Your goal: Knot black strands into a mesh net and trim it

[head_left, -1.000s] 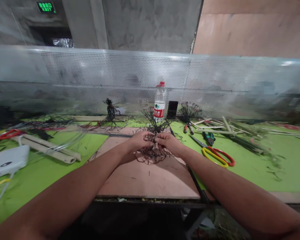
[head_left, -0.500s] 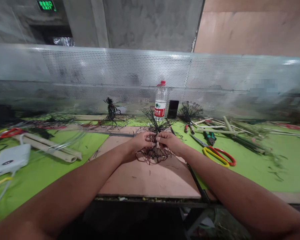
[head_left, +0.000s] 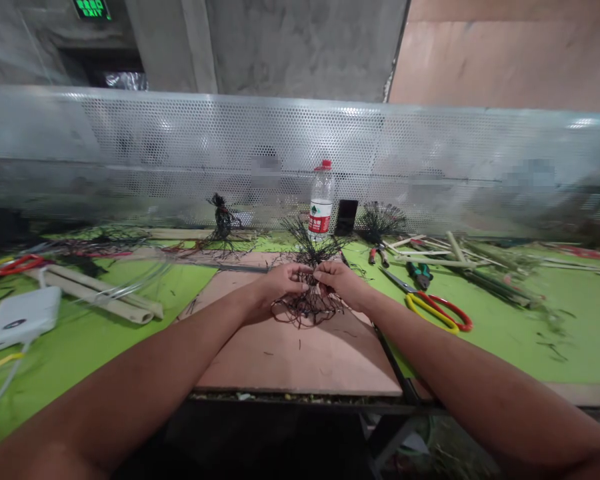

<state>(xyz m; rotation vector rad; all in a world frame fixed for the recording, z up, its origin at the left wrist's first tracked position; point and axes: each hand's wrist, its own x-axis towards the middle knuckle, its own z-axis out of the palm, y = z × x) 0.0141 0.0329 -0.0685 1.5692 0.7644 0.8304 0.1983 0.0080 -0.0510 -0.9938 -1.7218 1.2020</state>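
Wire bundle (head_left: 309, 299) is being held upright in front of the bottle (head_left: 321, 212), fingers (head_left: 325, 272) of left hand (head_left: 280, 283) and right hand (head_left: 344, 283) pinching its middle, seemingly steadying strands flaring above and below.

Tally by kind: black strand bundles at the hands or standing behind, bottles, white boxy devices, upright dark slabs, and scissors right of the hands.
Black strand bundles: 3
Bottle: 1
White boxy device: 1
Upright dark slab: 1
Scissors: 1
Total: 7

Dark wiry bundle (head_left: 314, 253) stands upright, top splayed
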